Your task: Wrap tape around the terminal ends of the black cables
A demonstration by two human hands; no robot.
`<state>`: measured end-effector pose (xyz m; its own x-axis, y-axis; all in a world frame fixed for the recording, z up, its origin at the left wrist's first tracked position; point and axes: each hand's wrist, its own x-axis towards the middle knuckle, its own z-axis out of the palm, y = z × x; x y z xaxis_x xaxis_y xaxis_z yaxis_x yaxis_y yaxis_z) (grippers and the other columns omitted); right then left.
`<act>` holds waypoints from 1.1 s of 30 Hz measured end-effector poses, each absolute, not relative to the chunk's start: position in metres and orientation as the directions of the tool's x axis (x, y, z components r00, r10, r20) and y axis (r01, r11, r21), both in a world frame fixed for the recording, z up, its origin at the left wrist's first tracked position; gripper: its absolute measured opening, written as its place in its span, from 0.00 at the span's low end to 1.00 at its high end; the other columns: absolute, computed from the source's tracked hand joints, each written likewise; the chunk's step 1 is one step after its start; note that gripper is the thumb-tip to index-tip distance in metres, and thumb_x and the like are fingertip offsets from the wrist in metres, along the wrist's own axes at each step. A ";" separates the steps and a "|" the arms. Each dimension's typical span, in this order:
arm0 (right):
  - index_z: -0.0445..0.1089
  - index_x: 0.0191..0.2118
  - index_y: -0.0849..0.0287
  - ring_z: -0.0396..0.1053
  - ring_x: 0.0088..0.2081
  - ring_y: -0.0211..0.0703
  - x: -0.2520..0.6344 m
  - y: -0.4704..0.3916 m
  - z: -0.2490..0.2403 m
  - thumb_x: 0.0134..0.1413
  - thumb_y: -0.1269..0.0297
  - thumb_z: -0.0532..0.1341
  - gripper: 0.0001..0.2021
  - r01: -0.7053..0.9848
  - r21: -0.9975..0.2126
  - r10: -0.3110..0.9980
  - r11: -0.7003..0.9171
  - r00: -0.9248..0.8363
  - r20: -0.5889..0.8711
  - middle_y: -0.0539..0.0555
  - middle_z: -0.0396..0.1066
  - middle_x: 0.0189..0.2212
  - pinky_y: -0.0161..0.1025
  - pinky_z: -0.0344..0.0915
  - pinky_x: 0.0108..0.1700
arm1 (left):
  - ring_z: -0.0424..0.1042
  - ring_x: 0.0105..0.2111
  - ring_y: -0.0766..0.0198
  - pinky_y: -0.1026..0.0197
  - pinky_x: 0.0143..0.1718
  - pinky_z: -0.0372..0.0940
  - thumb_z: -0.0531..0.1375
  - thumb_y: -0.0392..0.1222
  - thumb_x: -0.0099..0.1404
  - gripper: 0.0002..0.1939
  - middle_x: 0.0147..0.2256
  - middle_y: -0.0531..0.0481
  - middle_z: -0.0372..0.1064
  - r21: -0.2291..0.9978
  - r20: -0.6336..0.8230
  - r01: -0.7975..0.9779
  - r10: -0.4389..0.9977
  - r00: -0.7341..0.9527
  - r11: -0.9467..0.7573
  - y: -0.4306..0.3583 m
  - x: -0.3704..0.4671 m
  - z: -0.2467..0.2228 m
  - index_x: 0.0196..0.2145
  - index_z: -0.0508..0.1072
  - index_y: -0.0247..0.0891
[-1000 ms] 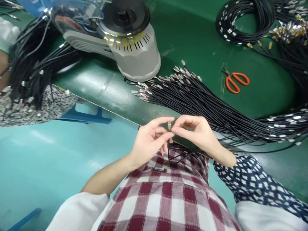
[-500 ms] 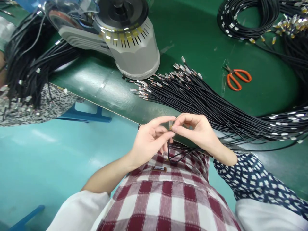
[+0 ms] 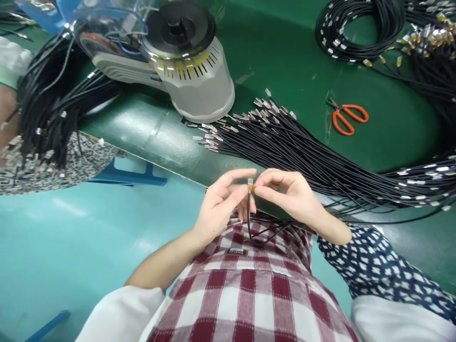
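Observation:
Over the table's front edge, my left hand (image 3: 218, 205) pinches a black cable (image 3: 248, 214) just below its small silver connector (image 3: 250, 181), which points upward. Amber tape (image 3: 252, 188) shows at the connector's base. My right hand (image 3: 294, 194) holds that tape between thumb and forefinger, close to the left fingertips. The cable's slack loops down in front of the checked apron. Beyond my hands lies a large bundle of black cables (image 3: 306, 152), with silver connectors at its left end.
A grey tape dispenser (image 3: 204, 95) with yellow tape pieces stands behind the bundle. Orange-handled snips (image 3: 345, 118) lie to the right, near a coil of cables (image 3: 322, 38). At left, a person's arm (image 3: 7, 111) is beside more black cables (image 3: 53, 95). A blue stool (image 3: 133, 176) stands below.
The connector now stands more exposed between my hands, with amber tape visible at its base. My right fingertips have drawn slightly off the connector. The view has shifted a little.

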<state>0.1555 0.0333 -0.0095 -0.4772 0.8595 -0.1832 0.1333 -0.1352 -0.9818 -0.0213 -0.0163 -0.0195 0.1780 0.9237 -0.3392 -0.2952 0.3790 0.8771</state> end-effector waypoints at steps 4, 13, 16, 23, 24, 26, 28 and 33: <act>0.76 0.30 0.59 0.69 0.33 0.41 0.156 0.034 -0.008 0.55 0.62 0.66 0.07 0.150 -0.983 0.872 -0.108 -0.460 -0.166 0.53 0.76 0.32 0.40 0.64 0.38 | 0.67 0.17 0.70 0.70 0.18 0.61 0.71 0.42 0.56 0.16 0.22 0.55 0.73 0.809 -0.442 -0.333 0.875 0.200 0.485 -0.015 -0.022 -0.020 0.37 0.68 0.39; 0.76 0.26 0.58 0.72 0.35 0.43 0.153 0.030 -0.007 0.53 0.61 0.68 0.08 0.131 -0.983 0.896 -0.132 -0.409 -0.175 0.54 0.76 0.30 0.41 0.67 0.40 | 0.70 0.18 0.70 0.69 0.19 0.57 0.69 0.43 0.57 0.11 0.24 0.49 0.77 0.756 -0.463 -0.432 0.869 0.177 0.491 -0.021 -0.013 -0.024 0.28 0.73 0.35; 0.74 0.27 0.58 0.71 0.32 0.41 0.153 0.030 -0.011 0.55 0.58 0.67 0.10 0.090 -0.988 0.887 -0.126 -0.436 -0.152 0.53 0.74 0.29 0.41 0.67 0.38 | 0.72 0.20 0.67 0.67 0.21 0.61 0.69 0.44 0.58 0.11 0.24 0.50 0.77 0.762 -0.430 -0.460 0.887 0.167 0.456 -0.022 -0.009 -0.027 0.29 0.73 0.36; 0.70 0.29 0.58 0.66 0.28 0.37 0.149 0.022 -0.019 0.59 0.64 0.63 0.08 0.157 -0.982 0.925 0.102 -0.379 0.035 0.51 0.68 0.29 0.39 0.65 0.35 | 0.74 0.22 0.66 0.64 0.27 0.66 0.69 0.43 0.59 0.10 0.23 0.53 0.75 0.813 -0.390 -0.400 0.906 0.167 0.424 -0.020 -0.011 -0.034 0.32 0.73 0.37; 0.70 0.30 0.58 0.66 0.30 0.38 0.149 0.020 -0.017 0.59 0.66 0.62 0.07 0.213 -0.961 0.927 0.175 -0.363 0.088 0.51 0.69 0.29 0.39 0.65 0.35 | 0.74 0.23 0.66 0.64 0.28 0.67 0.69 0.42 0.58 0.10 0.24 0.53 0.75 0.828 -0.390 -0.373 0.908 0.155 0.419 -0.020 -0.011 -0.035 0.33 0.73 0.37; 0.70 0.31 0.58 0.67 0.32 0.40 0.149 0.018 -0.014 0.59 0.68 0.62 0.05 0.285 -0.920 0.921 0.267 -0.357 0.157 0.52 0.70 0.30 0.40 0.65 0.37 | 0.74 0.23 0.66 0.64 0.28 0.67 0.71 0.41 0.57 0.11 0.25 0.53 0.75 0.858 -0.387 -0.323 0.916 0.109 0.401 -0.021 -0.012 -0.036 0.32 0.73 0.37; 0.71 0.30 0.57 0.68 0.32 0.41 0.150 0.019 -0.013 0.59 0.68 0.62 0.06 0.262 -0.934 0.920 0.242 -0.366 0.136 0.52 0.70 0.30 0.41 0.66 0.38 | 0.73 0.22 0.65 0.63 0.27 0.66 0.71 0.42 0.56 0.11 0.23 0.53 0.74 0.876 -0.376 -0.298 0.924 0.075 0.380 -0.022 -0.013 -0.036 0.28 0.72 0.36; 0.73 0.26 0.57 0.71 0.31 0.41 0.153 0.030 -0.016 0.53 0.58 0.68 0.10 -0.056 -0.981 0.870 -0.186 -0.473 -0.138 0.52 0.71 0.30 0.42 0.70 0.37 | 0.74 0.22 0.62 0.60 0.28 0.68 0.69 0.43 0.58 0.11 0.23 0.51 0.75 0.825 -0.378 -0.383 0.910 0.171 0.414 -0.021 -0.012 -0.031 0.28 0.73 0.36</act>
